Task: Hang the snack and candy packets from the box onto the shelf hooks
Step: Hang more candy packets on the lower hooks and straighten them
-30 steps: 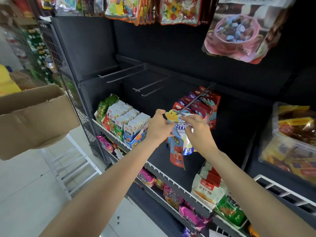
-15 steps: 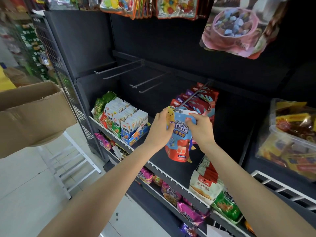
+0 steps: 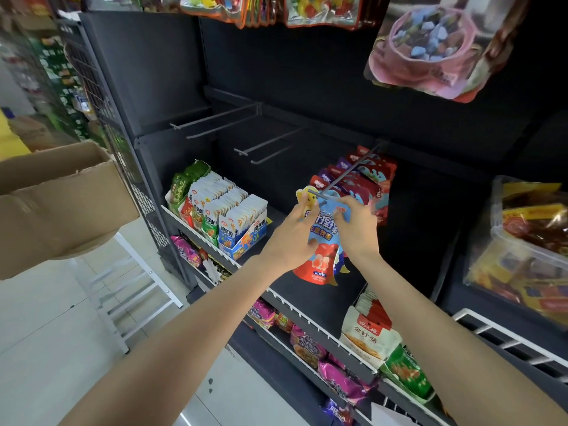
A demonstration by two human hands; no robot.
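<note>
Currently the blue and red packet [image 3: 321,238] hangs at the front tip of the loaded hook [image 3: 347,176], ahead of a row of similar red and purple packets [image 3: 362,182] already on it. Both hands are at its top edge. The left hand [image 3: 292,238] has its fingers fairly straight, fingertips against the yellow corner of the header; whether the thumb pinches from behind cannot be told. The right hand [image 3: 356,226] has fingers bent at the top right corner and appears to pinch it lightly.

Handling judgement: a thin film pouch, light, soft-bodied, probably slick on its printed face. The body sags and would crumple if squeezed. The stiffest part is the flat sealed header around the hang hole, so the best hold is there, one pinch on each side of the hole, keeping the hole square to the wire. A pull on one corner alone could tear the hole or tilt the packet.

Elsewhere: the cardboard box [image 3: 58,204] sits well to the left on a white stand [image 3: 129,290]; two empty double hooks [image 3: 215,121] stand between.
</note>
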